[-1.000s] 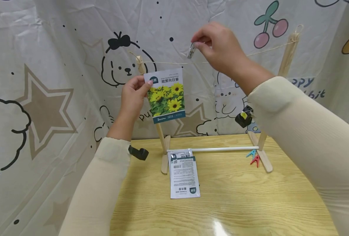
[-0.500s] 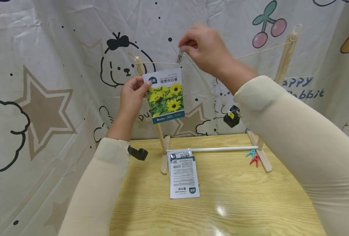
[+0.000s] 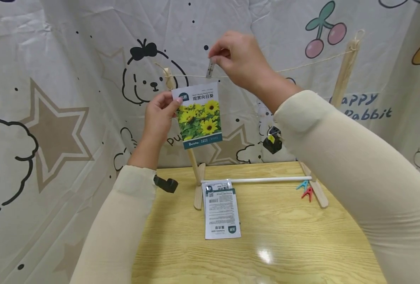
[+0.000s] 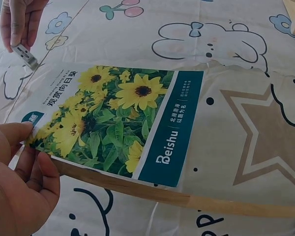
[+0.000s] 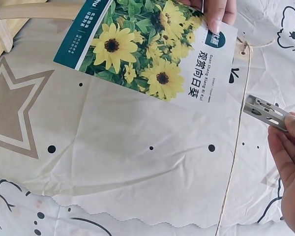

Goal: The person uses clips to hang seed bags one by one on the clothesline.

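Observation:
My left hand (image 3: pixel 159 114) pinches a sunflower seed packet (image 3: pixel 201 118) by its upper left edge, front facing me and slightly tilted. The packet's top edge lies just below the string (image 3: pixel 314 62) in the head view. Above it, my right hand (image 3: pixel 240 59) pinches a small silver metal clip (image 3: pixel 210 68) between thumb and fingers, its lower end overlapping the string. Seen from the right wrist, the slotted clip (image 5: pixel 263 112) has its free end right at the string (image 5: pixel 233 167), a little apart from the packet (image 5: pixel 160 51).
The string runs between a left wooden post (image 3: pixel 169 79) and a taller-looking right post (image 3: pixel 345 75), joined low by a white rod (image 3: pixel 270 179). Overlapping seed packets (image 3: pixel 221 217) lie on the wooden table (image 3: pixel 284 244). A blue clothespin (image 3: pixel 302 184) and a red clothespin (image 3: pixel 307 193) lie by the right foot.
My right hand has moved left along the string with the metal clip and slightly down, ending over the packet's upper right part. The left hand and packet have stayed almost still.

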A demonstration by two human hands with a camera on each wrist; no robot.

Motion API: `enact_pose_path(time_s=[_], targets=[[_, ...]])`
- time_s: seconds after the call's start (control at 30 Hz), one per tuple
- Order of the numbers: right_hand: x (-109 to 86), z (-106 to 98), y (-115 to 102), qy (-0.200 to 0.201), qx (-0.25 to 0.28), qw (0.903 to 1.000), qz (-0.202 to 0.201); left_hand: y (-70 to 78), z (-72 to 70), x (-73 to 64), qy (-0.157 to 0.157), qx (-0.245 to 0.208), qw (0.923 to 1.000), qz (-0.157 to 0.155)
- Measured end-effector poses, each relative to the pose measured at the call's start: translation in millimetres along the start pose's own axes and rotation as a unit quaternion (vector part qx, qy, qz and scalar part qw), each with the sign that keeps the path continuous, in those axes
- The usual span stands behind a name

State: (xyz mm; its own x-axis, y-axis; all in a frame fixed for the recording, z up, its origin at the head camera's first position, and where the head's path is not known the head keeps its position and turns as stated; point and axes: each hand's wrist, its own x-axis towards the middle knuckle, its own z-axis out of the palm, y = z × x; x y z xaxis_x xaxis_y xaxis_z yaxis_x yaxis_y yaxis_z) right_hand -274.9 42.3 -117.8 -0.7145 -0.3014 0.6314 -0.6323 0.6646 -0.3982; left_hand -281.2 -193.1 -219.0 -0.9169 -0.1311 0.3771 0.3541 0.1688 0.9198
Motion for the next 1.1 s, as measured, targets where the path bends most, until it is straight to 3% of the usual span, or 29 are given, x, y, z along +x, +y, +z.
enact_pose_path(time_s=[1.1], targets=[[12.5, 20.3, -11.7, -0.075, -0.018, 0.9963, -0.037, 2.2, 3.7, 1.6, -0.01, -0.037, 0.9993, 0.004]])
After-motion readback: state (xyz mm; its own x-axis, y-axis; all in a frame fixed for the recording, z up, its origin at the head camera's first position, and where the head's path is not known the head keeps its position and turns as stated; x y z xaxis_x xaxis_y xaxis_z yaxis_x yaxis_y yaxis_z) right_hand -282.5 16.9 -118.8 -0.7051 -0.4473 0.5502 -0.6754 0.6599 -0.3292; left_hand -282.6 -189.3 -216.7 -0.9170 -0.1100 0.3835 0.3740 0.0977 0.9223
